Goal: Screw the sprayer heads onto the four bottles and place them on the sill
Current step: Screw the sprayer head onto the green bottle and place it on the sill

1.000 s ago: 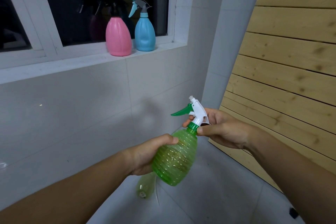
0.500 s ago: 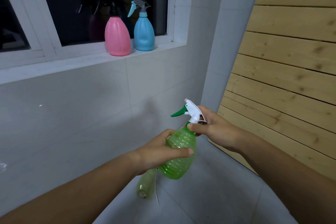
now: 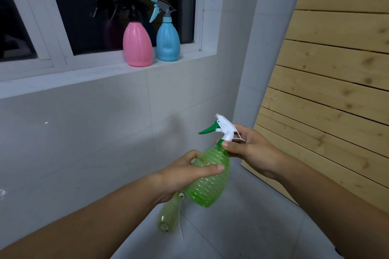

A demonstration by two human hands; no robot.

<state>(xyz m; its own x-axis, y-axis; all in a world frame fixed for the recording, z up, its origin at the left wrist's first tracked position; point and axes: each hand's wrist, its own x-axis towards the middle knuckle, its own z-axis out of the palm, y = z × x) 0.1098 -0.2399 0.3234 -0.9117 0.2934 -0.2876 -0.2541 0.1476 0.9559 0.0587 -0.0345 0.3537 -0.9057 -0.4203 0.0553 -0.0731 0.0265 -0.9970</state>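
Left hand [image 3: 181,176] grips green bottle [image 3: 207,183]; right hand [image 3: 250,149] pinches sprayer collar [image 3: 221,142] (tilted).

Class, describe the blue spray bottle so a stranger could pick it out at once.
Find the white window sill. Two bottles stand near its right end; the blue bottle is the right-hand one. Unlike the pink bottle, it has a grey-and-blue sprayer.

I see a white window sill [image 3: 88,73] carrying two spray bottles just beside each other near its right end: a pink bottle [image 3: 137,45] with a dark sprayer head and a blue bottle [image 3: 168,41] with a grey-and-blue head, both upright.
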